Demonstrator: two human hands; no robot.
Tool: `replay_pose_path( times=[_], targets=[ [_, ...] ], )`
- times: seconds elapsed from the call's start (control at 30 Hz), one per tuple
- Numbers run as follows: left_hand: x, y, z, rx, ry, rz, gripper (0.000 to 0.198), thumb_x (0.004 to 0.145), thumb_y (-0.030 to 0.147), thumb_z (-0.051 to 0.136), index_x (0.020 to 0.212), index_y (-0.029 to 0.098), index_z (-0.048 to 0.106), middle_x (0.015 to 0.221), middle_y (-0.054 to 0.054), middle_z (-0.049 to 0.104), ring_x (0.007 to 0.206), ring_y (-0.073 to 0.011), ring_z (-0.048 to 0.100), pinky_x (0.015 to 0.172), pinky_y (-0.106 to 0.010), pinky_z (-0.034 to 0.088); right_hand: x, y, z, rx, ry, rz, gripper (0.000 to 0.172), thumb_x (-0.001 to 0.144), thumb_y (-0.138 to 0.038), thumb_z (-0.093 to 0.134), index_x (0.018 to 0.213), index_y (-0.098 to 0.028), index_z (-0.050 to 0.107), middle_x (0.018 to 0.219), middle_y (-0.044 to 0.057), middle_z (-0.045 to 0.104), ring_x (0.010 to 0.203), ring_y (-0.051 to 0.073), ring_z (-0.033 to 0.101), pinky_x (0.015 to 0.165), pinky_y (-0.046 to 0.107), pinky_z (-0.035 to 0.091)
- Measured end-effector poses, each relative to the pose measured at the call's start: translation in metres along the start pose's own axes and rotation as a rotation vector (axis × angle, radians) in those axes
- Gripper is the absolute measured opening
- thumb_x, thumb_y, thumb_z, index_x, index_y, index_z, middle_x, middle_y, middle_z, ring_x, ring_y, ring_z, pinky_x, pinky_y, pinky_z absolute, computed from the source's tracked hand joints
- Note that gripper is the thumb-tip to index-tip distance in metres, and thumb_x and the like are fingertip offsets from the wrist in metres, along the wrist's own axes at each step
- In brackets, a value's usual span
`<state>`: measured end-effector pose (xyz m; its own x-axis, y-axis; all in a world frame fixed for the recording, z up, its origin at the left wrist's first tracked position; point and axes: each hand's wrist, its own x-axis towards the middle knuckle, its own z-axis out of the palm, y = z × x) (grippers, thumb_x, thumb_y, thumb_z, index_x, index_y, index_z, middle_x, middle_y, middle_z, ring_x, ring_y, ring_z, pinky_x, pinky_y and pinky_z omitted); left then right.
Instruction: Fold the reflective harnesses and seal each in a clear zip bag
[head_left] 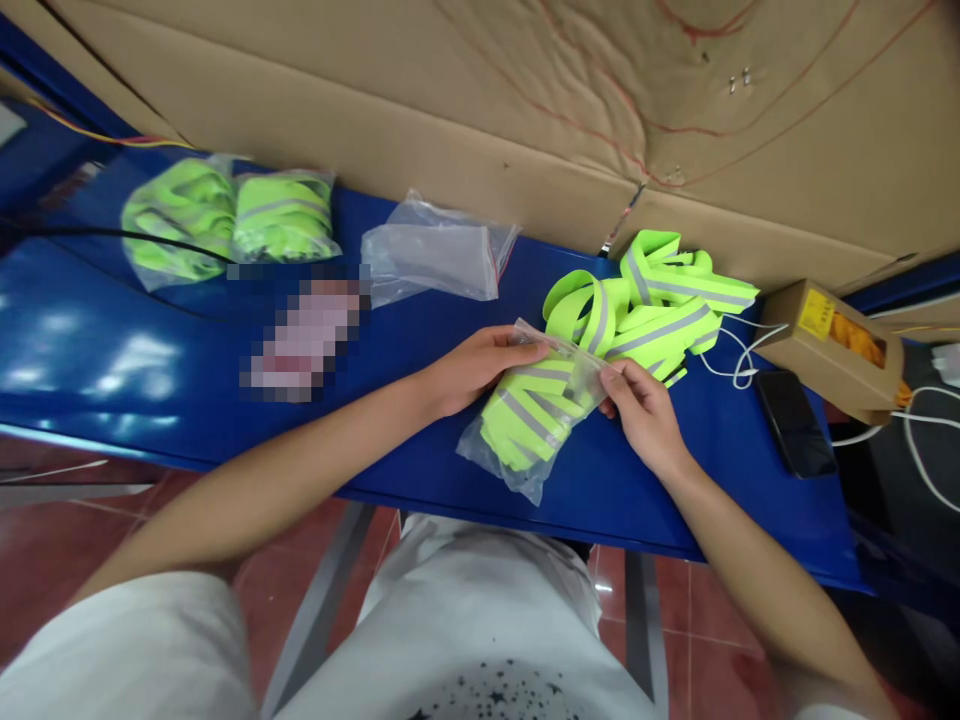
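Observation:
A clear plastic bag [525,425] stuffed with neon-yellow reflective straps lies on the blue table [150,340] in front of me. My left hand [480,365] pinches the bag's open top edge at its left end. My right hand [645,415] pinches the same edge at its right end. Both hands are closed on the bag's mouth. Just behind the bag sits a loose pile of neon-yellow reflective straps [660,300], not bagged.
Two filled bags of straps [225,220] lie at the table's far left. A stack of empty clear bags [435,255] rests behind the middle. A black phone [795,425], white cables [742,360] and a small cardboard box [832,345] sit at right. Cardboard sheets [525,110] line the back.

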<state>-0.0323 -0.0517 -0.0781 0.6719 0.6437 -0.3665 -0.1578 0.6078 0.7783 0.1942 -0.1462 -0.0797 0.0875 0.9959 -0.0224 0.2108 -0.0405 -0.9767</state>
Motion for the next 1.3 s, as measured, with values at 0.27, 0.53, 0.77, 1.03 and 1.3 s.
replay_pose_path(
  times=[0.27,0.53,0.77,1.03,1.3],
  targets=[
    [-0.001,0.001,0.004,0.036,0.034,0.010,0.039,0.078,0.042,0.090,0.104,0.015,0.080,0.102,-0.008,0.080,0.089,-0.0192,0.074,0.086,-0.030,0.057,-0.006,0.004,-0.004,-0.138,0.086,-0.194,0.034,0.095,-0.034,0.063,0.067,-0.021,0.050,0.058,-0.005,0.046,0.054,0.011,0.039,0.054,0.028,0.030],
    [-0.001,0.000,0.002,0.098,0.019,0.042,0.035,0.082,0.043,0.087,0.104,0.017,0.079,0.100,-0.006,0.079,0.087,-0.0175,0.073,0.083,-0.028,0.056,-0.005,0.009,-0.006,-0.030,0.028,-0.129,0.030,0.093,-0.031,0.062,0.067,-0.022,0.049,0.058,-0.005,0.042,0.053,0.012,0.035,0.053,0.028,0.027],
    [-0.001,-0.002,0.003,0.113,0.047,0.046,0.036,0.080,0.044,0.088,0.103,0.017,0.078,0.099,-0.006,0.079,0.086,-0.0179,0.073,0.083,-0.029,0.056,-0.003,0.012,-0.009,-0.016,0.007,-0.076,0.037,0.094,-0.042,0.066,0.069,-0.022,0.048,0.060,-0.004,0.038,0.055,0.012,0.032,0.054,0.028,0.026],
    [-0.002,-0.001,0.005,0.142,0.055,0.066,0.036,0.081,0.044,0.087,0.103,0.017,0.078,0.099,-0.005,0.078,0.087,-0.0173,0.072,0.082,-0.028,0.056,0.000,0.011,-0.007,-0.051,-0.022,-0.058,0.042,0.093,-0.037,0.062,0.060,-0.021,0.041,0.057,-0.004,0.037,0.054,0.011,0.032,0.053,0.027,0.025],
    [-0.003,-0.002,0.007,0.191,0.055,0.076,0.038,0.081,0.048,0.086,0.102,0.018,0.075,0.096,-0.003,0.077,0.086,-0.0177,0.071,0.079,-0.028,0.055,-0.001,0.003,-0.010,-0.072,-0.094,-0.100,0.040,0.093,-0.037,0.062,0.060,-0.021,0.046,0.057,-0.004,0.041,0.054,0.011,0.035,0.054,0.027,0.027]
  ],
)
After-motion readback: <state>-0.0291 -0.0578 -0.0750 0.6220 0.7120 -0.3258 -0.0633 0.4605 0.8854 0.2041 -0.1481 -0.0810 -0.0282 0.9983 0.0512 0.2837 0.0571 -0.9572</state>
